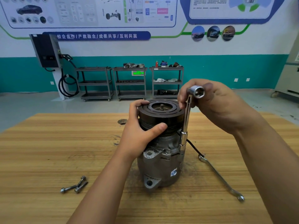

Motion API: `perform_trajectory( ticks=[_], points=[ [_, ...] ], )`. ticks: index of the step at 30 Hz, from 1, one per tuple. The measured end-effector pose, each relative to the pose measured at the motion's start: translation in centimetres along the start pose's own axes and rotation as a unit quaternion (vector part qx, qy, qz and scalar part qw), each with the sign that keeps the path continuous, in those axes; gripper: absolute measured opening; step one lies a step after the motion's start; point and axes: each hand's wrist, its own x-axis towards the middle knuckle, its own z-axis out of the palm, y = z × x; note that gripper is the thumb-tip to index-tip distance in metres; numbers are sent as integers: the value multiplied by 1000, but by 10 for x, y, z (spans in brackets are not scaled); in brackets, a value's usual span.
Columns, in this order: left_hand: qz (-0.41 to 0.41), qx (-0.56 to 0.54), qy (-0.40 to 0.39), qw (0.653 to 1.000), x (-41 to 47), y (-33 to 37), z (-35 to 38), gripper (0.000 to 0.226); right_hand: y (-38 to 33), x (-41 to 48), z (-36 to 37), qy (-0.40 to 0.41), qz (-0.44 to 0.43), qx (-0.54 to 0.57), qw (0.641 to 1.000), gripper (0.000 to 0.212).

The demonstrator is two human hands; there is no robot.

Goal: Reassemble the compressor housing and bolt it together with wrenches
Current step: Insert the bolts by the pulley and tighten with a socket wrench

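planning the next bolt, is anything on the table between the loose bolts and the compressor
Nothing on the table does. The loose bolts lie on bare wood left of the compressor housing; only the person's own left forearm crosses above that stretch.

The back wall [161,46] is white on top and blue-green below. Big posters [90,12] with cars and drawings hang high up, with a blue banner [97,36] with white writing under them. A black box [46,50] hangs on the left, and a thick black cable [60,88] loops down from it. Three grey shelf carts [130,81] stand side by side by the wall. A green sign [138,73] glows behind the middle one. The floor [32,107] is pale grey and shiny. Up front is a wooden table [48,151].
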Motion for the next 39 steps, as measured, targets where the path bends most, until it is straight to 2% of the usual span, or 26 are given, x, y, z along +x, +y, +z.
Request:
perform_trajectory(
  ticks=[3,10,15,19,21,23,26,29,32,35,36,39],
  points=[
    [-1,-3,1,1000,0,-1,0,63,-10,2,8,35,-8,-96,995,51],
    [1,-7,4,1000,-1,0,1,63,-16,11,31,227,13,-249,941,50],
    [1,-6,4,1000,-1,1,1,64,-11,25,34,309,52,-392,865,55],
    [0,0,6,1000,-2,1,1,64,-15,28,36,330,67,-510,792,54],
    [0,0,6,1000,-2,1,0,64,-18,27,38,327,58,-538,775,54],
    [0,-1,5,1000,-1,1,1,64,-16,26,38,327,62,-511,793,55],
    [-1,-2,3,1000,-1,1,1,64,-9,20,32,323,74,-398,855,57],
    [-4,-1,-1,1000,-2,2,0,65,-5,9,29,259,77,-321,908,54],
    [-16,17,-4,1000,-3,6,-1,67,-7,3,28,197,82,-292,932,46],
    [-50,28,3,998,-11,9,0,94,-12,0,25,172,94,-238,951,38],
    [-71,23,21,997,-17,9,0,103,-13,-1,24,169,99,-233,952,37],
    [-127,10,116,985,-45,4,2,107,-14,-4,23,151,118,-267,944,37]
  ],
)
